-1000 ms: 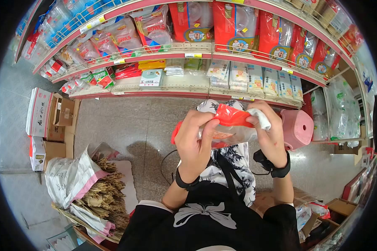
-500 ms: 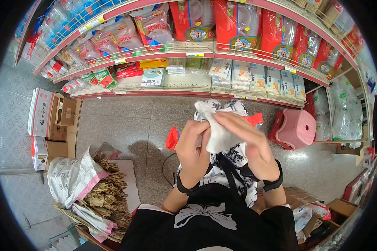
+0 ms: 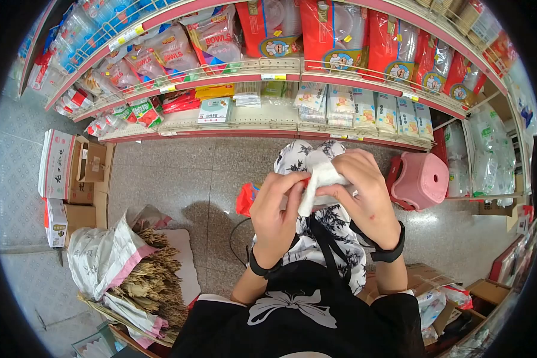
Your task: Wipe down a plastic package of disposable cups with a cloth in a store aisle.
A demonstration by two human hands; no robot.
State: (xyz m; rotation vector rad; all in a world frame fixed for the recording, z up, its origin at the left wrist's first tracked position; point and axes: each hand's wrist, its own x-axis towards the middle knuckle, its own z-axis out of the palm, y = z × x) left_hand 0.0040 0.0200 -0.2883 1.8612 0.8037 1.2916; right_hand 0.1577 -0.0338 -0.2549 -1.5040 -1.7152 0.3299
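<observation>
Above my lap, a crumpled white cloth (image 3: 323,176) is bunched up between my two hands. My right hand (image 3: 367,194) is closed around its right side, with the thumb pressed underneath. My left hand (image 3: 274,209) pinches at the left edge of the cloth, where a small bit of red shows by the fingertips. A strip of the cloth hangs down between the hands. Whether something lies inside it is hidden. A red plastic package (image 3: 245,200) shows just left of my left hand, lower than the hands.
Shelves (image 3: 268,128) of packaged bowls and tissue packs curve across the front. A pink stool (image 3: 420,179) stands to the right. On the left are cardboard boxes (image 3: 92,164) and a white sack (image 3: 104,250) of dried stalks. More boxes and bags (image 3: 441,304) lie behind right.
My right hand has gone from flat fingers over the spread cloth to a closed grip on it. The cloth is more bunched. The red piece at right is no longer visible.
</observation>
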